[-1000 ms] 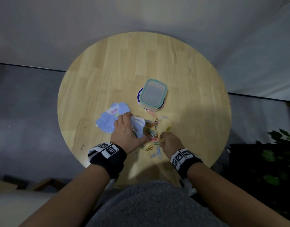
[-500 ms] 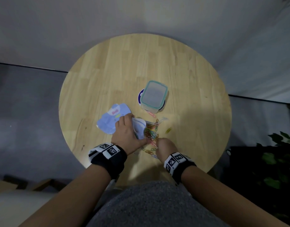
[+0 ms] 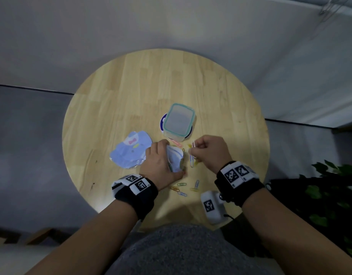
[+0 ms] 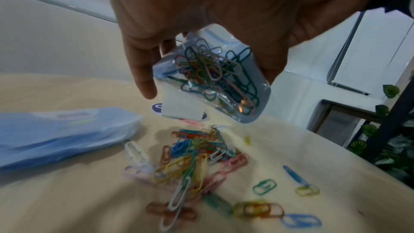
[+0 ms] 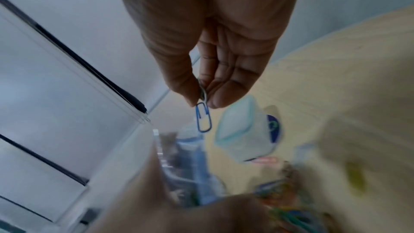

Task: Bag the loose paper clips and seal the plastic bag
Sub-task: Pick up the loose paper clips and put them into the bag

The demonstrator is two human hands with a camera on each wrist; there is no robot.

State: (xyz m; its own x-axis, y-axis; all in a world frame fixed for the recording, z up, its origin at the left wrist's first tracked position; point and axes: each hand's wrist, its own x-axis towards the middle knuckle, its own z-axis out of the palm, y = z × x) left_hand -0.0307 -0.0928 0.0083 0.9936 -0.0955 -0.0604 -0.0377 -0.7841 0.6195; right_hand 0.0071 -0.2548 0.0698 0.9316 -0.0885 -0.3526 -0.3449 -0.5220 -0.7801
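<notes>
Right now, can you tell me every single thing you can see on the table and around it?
Table: one, round, light wood.
Plastic bag: one, clear, partly filled with paper clips, held above the table.
Loose paper clips: many, mixed colours, in a pile on the table under the bag, a few scattered nearer the person.
Blue paper clip: one, hanging from the right fingertips with a pale clip.
Container: one, clear with a teal-rimmed lid, mid-table on a blue-and-white round thing.
Blue packets: a stack, light blue, left of the bag.
Plant: green leaves, off the table's right side.
Left hand: holds the bag.
Right hand: pinches the clips near the bag.
</notes>
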